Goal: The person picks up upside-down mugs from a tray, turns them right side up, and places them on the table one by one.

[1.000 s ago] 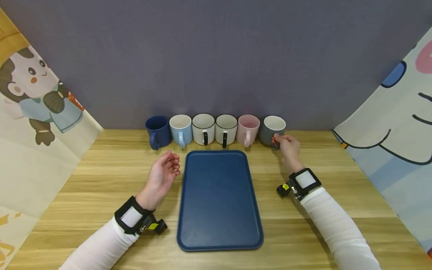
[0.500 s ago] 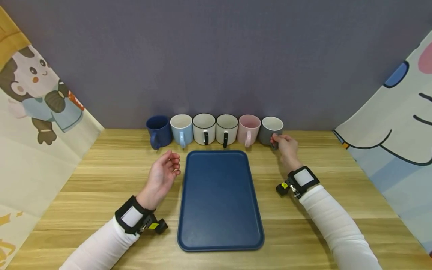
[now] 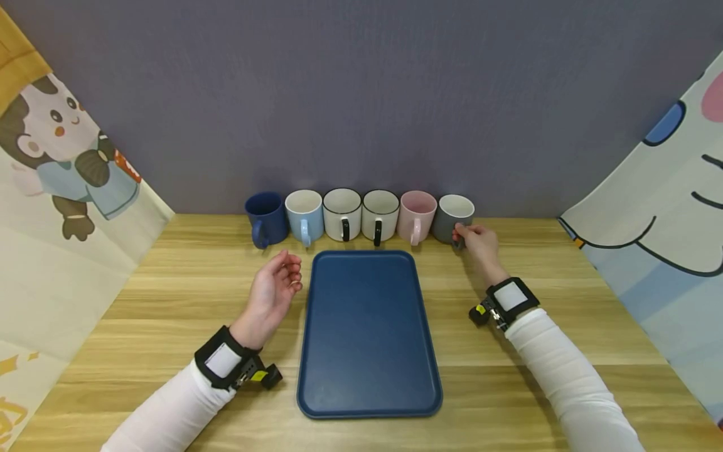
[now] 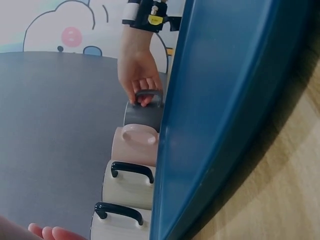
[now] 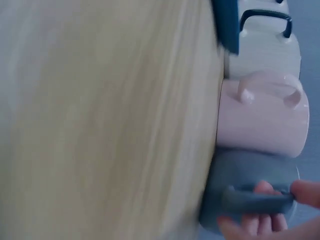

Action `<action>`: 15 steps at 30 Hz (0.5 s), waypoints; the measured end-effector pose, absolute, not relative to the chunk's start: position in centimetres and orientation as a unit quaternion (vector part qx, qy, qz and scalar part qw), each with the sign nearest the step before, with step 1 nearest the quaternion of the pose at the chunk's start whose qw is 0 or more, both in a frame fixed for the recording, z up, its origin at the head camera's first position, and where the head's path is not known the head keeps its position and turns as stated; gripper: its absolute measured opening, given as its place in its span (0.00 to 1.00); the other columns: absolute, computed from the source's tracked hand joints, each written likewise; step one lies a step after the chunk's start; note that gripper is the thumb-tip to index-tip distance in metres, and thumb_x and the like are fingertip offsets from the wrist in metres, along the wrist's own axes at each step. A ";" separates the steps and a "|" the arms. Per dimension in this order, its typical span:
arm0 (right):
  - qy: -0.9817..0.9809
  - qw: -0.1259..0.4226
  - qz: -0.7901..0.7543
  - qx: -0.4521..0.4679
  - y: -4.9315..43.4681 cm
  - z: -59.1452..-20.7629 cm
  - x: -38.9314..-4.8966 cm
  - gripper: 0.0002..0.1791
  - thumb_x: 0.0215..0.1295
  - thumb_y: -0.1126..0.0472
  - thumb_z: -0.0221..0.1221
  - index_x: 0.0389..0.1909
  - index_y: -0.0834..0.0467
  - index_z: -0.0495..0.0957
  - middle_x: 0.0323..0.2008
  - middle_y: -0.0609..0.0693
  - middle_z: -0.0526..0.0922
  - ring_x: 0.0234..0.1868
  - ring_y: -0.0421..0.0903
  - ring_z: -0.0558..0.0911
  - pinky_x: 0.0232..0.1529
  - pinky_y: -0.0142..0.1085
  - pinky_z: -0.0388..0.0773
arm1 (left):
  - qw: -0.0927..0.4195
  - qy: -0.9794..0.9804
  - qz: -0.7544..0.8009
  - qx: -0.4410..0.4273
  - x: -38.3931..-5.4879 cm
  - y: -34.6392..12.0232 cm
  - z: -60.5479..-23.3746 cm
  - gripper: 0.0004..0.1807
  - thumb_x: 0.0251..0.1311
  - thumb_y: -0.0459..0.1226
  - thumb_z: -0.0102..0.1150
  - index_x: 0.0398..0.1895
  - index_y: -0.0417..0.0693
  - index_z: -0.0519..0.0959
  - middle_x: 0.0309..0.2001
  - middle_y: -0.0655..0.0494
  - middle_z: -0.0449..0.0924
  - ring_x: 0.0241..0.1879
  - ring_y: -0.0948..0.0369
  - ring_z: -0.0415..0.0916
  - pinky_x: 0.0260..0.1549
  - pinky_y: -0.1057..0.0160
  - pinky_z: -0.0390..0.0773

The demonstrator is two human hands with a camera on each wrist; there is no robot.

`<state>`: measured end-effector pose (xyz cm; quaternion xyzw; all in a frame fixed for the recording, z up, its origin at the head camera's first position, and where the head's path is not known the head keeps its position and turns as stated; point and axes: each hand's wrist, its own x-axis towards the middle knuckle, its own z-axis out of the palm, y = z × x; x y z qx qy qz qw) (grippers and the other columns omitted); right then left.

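Note:
At the right end of a row of mugs stands a grey mug [image 3: 450, 227], white inside, next to the pink mug [image 3: 415, 216]. My right hand [image 3: 480, 246] grips the grey mug's handle; in the right wrist view, fingers [image 5: 265, 223] pass through the handle [image 5: 257, 201]. My left hand [image 3: 271, 290] is held left of the blue tray [image 3: 369, 333], its fingers loosely bent and holding nothing. Only a few left fingertips [image 4: 55, 233] show at the bottom of the left wrist view.
Further left in the row are two white mugs with black handles [image 3: 346, 230], a light blue mug [image 3: 305, 216] and a dark blue mug [image 3: 269, 223]. A grey wall [image 3: 361, 100] rises right behind them. Printed cloths [image 3: 85, 157] flank the wooden table [image 3: 169, 289].
The grey mug has shifted slightly left, closer to the pink mug, with my right hand on its handle throughout. My left hand has stayed about where it was.

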<state>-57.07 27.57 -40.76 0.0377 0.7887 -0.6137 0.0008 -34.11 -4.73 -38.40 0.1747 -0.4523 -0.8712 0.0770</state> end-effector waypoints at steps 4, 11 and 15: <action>0.874 -0.011 -0.485 -0.009 28.1 -40.3 -56.8 0.27 0.67 0.45 0.53 0.46 0.68 0.77 0.39 0.59 0.83 0.40 0.50 0.79 0.41 0.33 0.72 | 0.100 -0.472 -0.860 0.169 -34.3 -4.6 -38.3 0.18 0.73 0.43 0.38 0.27 0.51 0.75 0.28 0.61 0.73 0.28 0.63 0.64 0.31 0.68 0.62; 0.894 -0.045 -0.446 -0.017 28.3 -39.2 -55.8 0.38 0.70 0.43 0.44 0.62 0.74 0.60 0.59 0.73 0.68 0.60 0.65 0.69 0.61 0.51 0.65 | 0.201 -0.567 -0.786 0.142 -34.6 -3.7 -37.7 0.13 0.71 0.37 0.44 0.29 0.49 0.76 0.27 0.62 0.75 0.28 0.64 0.68 0.30 0.68 0.66; 0.895 -0.116 -0.428 -0.047 28.0 -38.2 -54.1 0.38 0.70 0.46 0.46 0.67 0.72 0.52 0.63 0.74 0.59 0.65 0.67 0.60 0.65 0.55 0.57 | 0.274 -0.693 -0.661 0.093 -34.4 -3.0 -37.3 0.09 0.69 0.35 0.48 0.41 0.40 0.78 0.38 0.57 0.77 0.37 0.63 0.70 0.38 0.66 0.68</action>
